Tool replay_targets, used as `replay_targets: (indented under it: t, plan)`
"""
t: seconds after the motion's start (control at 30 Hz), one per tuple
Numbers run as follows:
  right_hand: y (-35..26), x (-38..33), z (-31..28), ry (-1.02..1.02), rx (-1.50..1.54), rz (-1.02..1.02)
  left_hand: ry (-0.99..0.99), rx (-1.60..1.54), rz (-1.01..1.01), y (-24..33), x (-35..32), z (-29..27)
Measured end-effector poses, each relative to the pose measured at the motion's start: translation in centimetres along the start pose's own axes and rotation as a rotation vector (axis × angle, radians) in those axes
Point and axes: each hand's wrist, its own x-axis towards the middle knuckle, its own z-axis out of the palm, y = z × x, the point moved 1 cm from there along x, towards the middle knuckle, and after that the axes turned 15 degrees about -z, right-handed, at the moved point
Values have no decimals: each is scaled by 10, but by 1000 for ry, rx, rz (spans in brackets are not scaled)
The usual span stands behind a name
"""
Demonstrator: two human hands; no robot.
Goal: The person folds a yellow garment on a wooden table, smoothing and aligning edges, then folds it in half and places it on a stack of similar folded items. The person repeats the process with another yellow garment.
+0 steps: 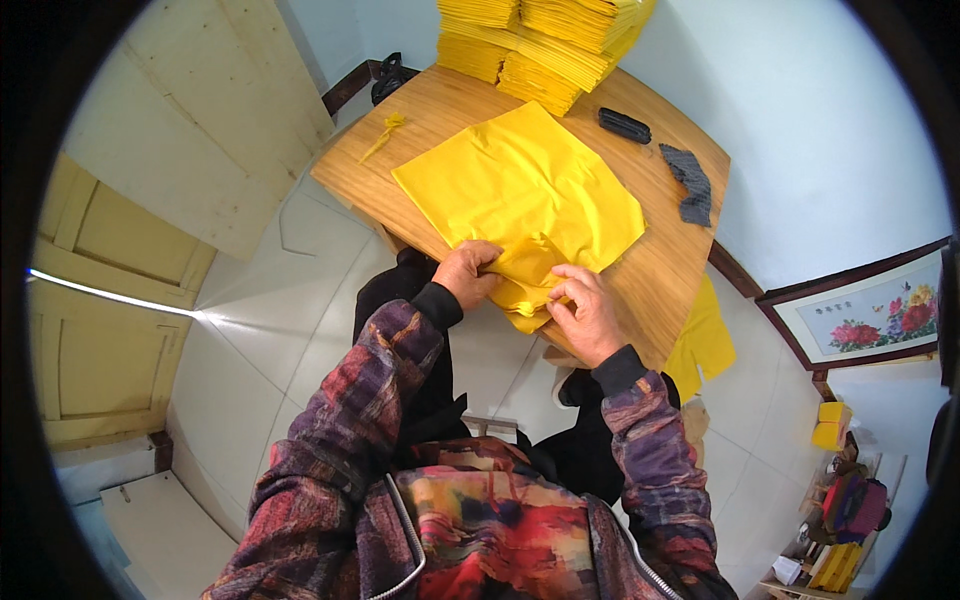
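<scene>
A yellow cloth (530, 175) lies spread over the near half of a wooden table, its front part gathered up and hanging over the edge. My left hand (466, 272) is closed on the gathered fabric, thumb and fingers pressed on its left side. On the right side of the same bunch, my right hand (586, 312) pinches the fabric between thumb and forefinger, the other fingers curled. Whether anything small sits inside the folds is hidden.
Tall stacks of folded yellow cloth (545, 40) stand at the table's (440, 105) back. A black roll-shaped item (624, 126), a dark grey cloth strip (688, 184) and a twisted yellow scrap (384, 136) lie around the cloth. Another yellow piece (703, 345) hangs by the right edge.
</scene>
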Motion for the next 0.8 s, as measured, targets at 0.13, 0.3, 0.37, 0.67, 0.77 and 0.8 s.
replay_targets:
  t: [0.13, 0.3, 0.37, 0.67, 0.77, 0.8]
  plan:
    - [-4, -6, 1, 45, -55, -39, 21, 28, -142, 7, 0, -2]
    - [-11, -16, 4, 119, -57, -33, 62, -22, -260, 10, 1, 0]
    - [-13, -20, 6, 155, -78, -37, 74, -12, -272, 7, 3, 1]
    - [-18, -26, 9, -35, -289, -179, 73, -70, -244, -1, 7, 2]
    - [-16, -24, 10, -45, -294, -180, 54, 34, -262, 3, 7, -1]
    - [-16, -23, 11, -44, -295, -183, 39, -8, -292, 4, 6, 0]
